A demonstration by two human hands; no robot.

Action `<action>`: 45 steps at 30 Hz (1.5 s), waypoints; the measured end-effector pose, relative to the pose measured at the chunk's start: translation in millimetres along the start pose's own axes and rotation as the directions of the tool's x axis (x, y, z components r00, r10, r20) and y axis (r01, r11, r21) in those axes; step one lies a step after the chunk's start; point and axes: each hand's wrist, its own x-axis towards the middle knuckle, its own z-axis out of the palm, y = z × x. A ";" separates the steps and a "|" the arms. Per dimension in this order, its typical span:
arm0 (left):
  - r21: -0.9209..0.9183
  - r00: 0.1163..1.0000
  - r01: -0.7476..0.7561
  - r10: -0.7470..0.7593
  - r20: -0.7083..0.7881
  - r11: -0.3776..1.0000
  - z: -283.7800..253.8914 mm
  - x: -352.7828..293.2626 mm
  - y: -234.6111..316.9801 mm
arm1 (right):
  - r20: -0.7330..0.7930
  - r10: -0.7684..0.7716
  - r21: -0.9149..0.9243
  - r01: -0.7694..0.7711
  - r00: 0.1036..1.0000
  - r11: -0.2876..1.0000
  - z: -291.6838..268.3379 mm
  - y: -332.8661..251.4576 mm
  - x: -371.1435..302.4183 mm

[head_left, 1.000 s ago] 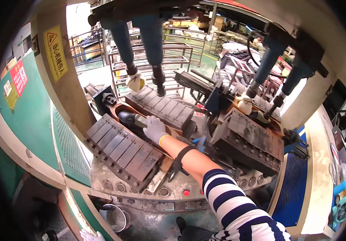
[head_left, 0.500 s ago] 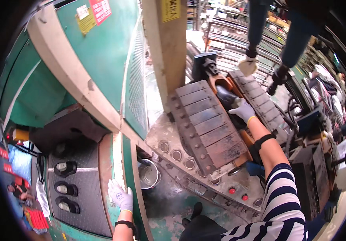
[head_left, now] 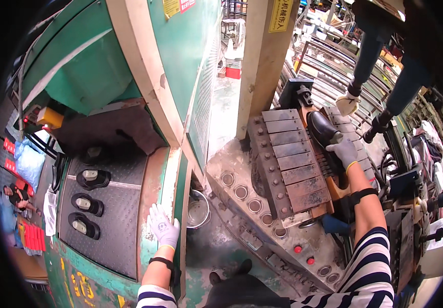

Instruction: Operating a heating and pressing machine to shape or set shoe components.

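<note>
My right hand [head_left: 343, 152], in a pale glove, reaches into a machine between two banks of dark metal plates. Its fingers close on the near end of a black shoe [head_left: 324, 128]. The shoe lies tilted, its far end close to the black clamp [head_left: 304, 95] at the back. On the left, my gloved left hand [head_left: 163, 226] rests flat with fingers stretched on the worn green ledge [head_left: 152, 218] beside a conveyor. Several black shoes [head_left: 88, 204] stand in a row on the dark conveyor belt [head_left: 113, 226], apart from that hand.
A metal bucket [head_left: 198, 209] stands on the floor between the two machines. Red buttons [head_left: 297, 249] and round fittings line the right machine's front panel. A beige post [head_left: 265, 61] rises behind it. Dark cylinders [head_left: 368, 61] hang at upper right. A person sits far left.
My view has swung left, so everything sits further right. The shoe under my right hand now shows more fully, seemingly raised from between the plates. My left hand stays on the ledge.
</note>
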 end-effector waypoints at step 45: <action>-0.797 0.987 0.067 0.076 0.140 0.600 40.7 249.8 -227.9 | 0.541 -0.078 0.392 -0.169 0.838 0.904 215.5 37.8 -680.3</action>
